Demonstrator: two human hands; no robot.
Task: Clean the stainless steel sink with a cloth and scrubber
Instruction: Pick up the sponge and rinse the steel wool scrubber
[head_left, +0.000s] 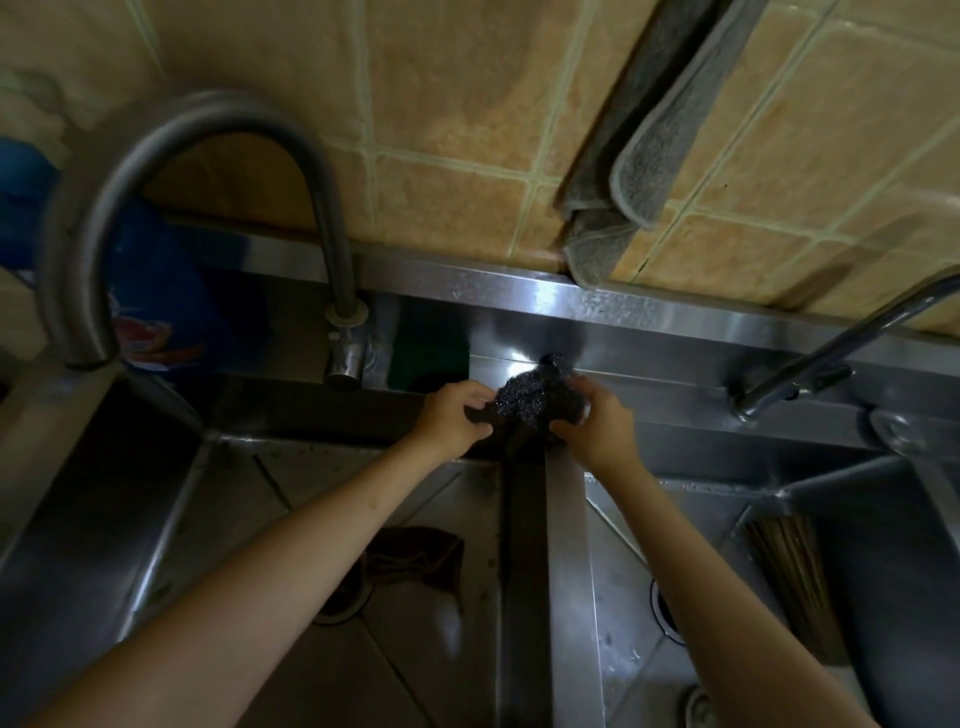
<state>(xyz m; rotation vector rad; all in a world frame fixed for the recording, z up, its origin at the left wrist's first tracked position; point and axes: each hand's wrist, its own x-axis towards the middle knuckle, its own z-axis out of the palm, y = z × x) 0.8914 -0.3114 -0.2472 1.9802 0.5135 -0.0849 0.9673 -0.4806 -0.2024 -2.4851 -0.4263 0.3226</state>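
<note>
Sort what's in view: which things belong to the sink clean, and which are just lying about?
Job:
steel wool scrubber, held by left hand and right hand
brown cloth
sink

Lying about:
grey towel
chopsticks
blue packet

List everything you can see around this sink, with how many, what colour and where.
Steel scrubber: one, dark grey, over the divider, held by both hands.
Sink: one, stainless steel, two basins.
Brown cloth: one, in the left basin by the drain.
Curved tap: one, grey metal, back left.
Thin tap: one, grey metal, back right.
Grey towels: two, hanging on the tiled wall.
Chopsticks: a bundle, brownish, right basin.
Green sponge: one, back ledge.
Blue packet: one, far left.
Left hand: one, gripping the scrubber.
Right hand: one, gripping the scrubber.
</note>
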